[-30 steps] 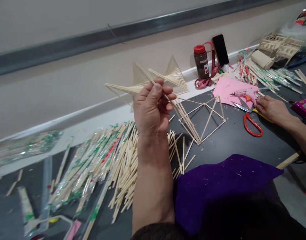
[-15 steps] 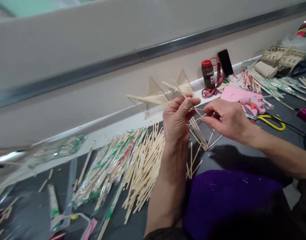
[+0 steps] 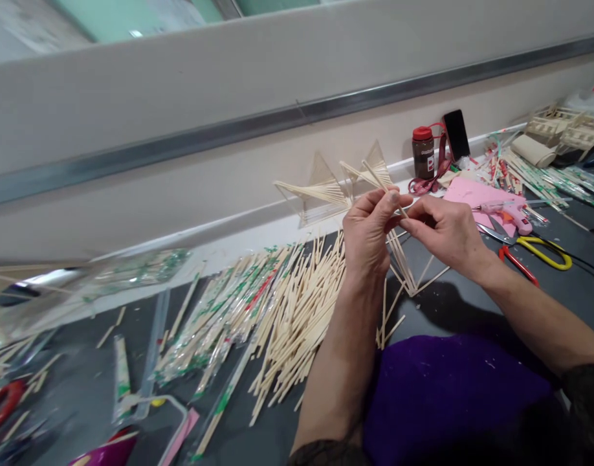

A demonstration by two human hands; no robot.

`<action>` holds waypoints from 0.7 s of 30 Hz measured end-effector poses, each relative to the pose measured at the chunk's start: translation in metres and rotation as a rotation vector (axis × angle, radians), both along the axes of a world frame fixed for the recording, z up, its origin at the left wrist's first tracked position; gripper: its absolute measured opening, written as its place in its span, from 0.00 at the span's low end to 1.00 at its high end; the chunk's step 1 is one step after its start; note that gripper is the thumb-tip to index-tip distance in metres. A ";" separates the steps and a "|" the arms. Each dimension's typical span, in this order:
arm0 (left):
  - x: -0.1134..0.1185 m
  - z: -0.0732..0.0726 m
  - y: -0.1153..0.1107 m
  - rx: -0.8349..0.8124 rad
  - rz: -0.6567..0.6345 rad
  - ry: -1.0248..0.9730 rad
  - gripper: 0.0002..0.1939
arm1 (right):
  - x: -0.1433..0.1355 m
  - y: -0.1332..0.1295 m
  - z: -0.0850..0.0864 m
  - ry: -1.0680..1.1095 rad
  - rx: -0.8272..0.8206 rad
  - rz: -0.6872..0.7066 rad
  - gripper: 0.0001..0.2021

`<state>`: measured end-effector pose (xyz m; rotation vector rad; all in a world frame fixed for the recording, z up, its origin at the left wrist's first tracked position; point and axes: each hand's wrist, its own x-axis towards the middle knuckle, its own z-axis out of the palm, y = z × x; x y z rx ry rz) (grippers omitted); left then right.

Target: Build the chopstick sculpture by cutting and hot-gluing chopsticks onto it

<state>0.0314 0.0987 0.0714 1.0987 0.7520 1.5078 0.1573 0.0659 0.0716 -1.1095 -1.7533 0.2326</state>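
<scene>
Right hand (image 3: 450, 234) moved beside left hand (image 3: 367, 234), pinched stick (image 3: 374, 173) jutting above both

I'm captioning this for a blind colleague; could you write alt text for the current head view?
A person's left hand holds a thin wooden stick over a dark table, with the right hand at or near its lower end. A heap of loose sticks lies to the left; scissors and a pink glue gun lie to the right.
</scene>
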 end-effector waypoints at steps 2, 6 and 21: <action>0.002 0.000 -0.001 -0.014 -0.016 -0.002 0.17 | 0.001 0.001 0.000 0.027 -0.009 0.004 0.07; -0.002 0.002 0.000 -0.022 -0.046 0.050 0.17 | 0.002 0.004 0.004 0.026 -0.014 0.006 0.07; -0.075 -0.027 0.049 0.249 0.173 0.627 0.25 | 0.015 0.025 -0.001 -0.257 -0.151 -0.012 0.06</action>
